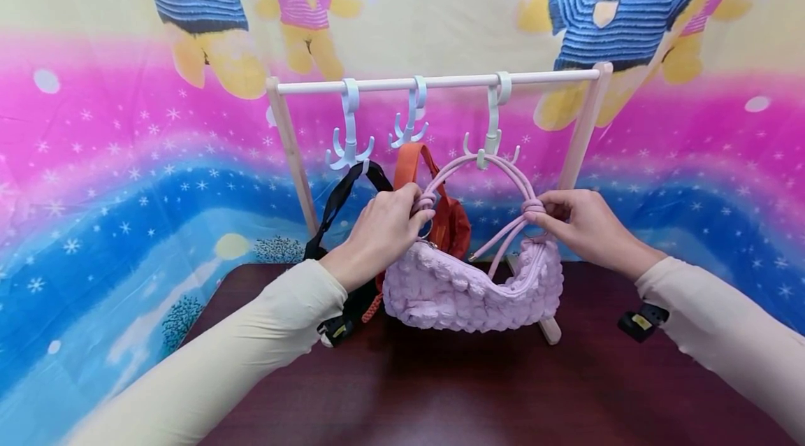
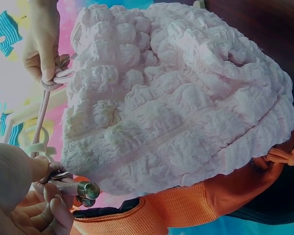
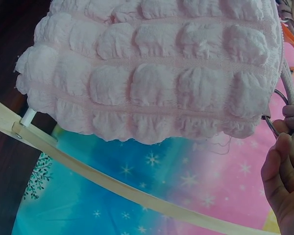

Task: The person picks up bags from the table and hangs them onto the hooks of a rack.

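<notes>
A pink puffy handbag hangs by its cord handle from the right-hand white hook on the rack. My left hand pinches the knot at the handle's left end. On the other side, my right hand grips the right knot, where two loose cord ends hang down. In the left wrist view, the bag's bubbled fabric fills the middle, and metal cord tips show at the left fingers. The right wrist view shows a metal ring beside the right fingers.
Behind the handbag, an orange bag and a black strap hang; the strap is on the left hook. Another hook hangs between. The wooden rack stands on a dark table before a printed cloth.
</notes>
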Demonstrator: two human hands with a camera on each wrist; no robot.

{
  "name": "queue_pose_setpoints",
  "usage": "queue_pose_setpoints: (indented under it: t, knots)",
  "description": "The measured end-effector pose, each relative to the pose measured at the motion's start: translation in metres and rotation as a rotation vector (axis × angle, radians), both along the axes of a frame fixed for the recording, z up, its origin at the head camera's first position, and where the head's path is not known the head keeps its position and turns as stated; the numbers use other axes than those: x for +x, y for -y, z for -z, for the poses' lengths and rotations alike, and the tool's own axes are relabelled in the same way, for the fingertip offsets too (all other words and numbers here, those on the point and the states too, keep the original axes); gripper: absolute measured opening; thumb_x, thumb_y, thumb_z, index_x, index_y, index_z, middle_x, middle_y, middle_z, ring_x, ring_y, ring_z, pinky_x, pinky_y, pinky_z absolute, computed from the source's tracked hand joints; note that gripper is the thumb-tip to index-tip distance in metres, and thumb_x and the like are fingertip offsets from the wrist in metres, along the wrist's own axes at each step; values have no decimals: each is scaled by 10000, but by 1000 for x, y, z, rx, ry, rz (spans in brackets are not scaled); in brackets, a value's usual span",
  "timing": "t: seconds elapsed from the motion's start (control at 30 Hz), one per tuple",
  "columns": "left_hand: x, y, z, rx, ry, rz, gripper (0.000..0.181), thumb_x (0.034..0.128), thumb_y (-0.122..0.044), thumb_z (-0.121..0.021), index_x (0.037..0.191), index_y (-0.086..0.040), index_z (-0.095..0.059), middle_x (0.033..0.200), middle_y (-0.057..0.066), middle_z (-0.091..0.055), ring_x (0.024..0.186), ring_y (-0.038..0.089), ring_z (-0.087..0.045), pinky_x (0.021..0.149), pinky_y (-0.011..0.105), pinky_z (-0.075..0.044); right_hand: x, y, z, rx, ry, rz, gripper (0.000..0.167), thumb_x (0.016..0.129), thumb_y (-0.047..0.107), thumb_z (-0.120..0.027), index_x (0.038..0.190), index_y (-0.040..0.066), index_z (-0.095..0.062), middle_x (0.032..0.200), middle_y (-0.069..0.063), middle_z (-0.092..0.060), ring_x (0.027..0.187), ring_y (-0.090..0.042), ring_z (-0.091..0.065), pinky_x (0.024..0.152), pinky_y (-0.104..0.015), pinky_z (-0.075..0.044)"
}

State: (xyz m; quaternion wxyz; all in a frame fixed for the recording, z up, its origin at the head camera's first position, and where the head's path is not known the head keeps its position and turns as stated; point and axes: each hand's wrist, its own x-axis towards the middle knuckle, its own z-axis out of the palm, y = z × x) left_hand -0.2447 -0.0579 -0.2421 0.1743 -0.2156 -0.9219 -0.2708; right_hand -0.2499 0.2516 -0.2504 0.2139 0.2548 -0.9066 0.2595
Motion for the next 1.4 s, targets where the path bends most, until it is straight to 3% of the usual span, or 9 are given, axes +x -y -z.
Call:
queue_pose_setpoints:
  t: [0.43, 1.13, 1.4]
  knots:
    - [-2, 0, 2, -5, -4, 3, 196, 1001, -299, -636, 1044, -108, -616, 773, 25, -614, 598, 162, -571, 521, 274, -437, 1, 0, 1, -5, 38, 20, 134, 965, 230, -699, 1026, 132, -769, 794, -5, -697, 660, -105, -582, 559, -251, -457]
    - [-1, -1, 7, -14, 36, 0, 209, 994, -309, -642, 1045, -110, -607, 770, 31, -610, 602, 160, -582, 526, 277, -451, 1, 1, 3, 13, 10, 5, 113, 949, 214, -719, 1007, 132, -770, 754, -10, -670, 639, -64, -549, 541, -242, -420]
    - [-1, -1, 10, -7, 44, 5, 193, 998, -290, -643, 1045, -107, -609, 742, 33, -594, 591, 164, -573, 518, 280, -440, 0, 1, 7, 14, 20, -2, 138, 952, 212, -714, 1027, 110, -768, 795, -17, -711, 670, -68, -589, 567, -249, -463]
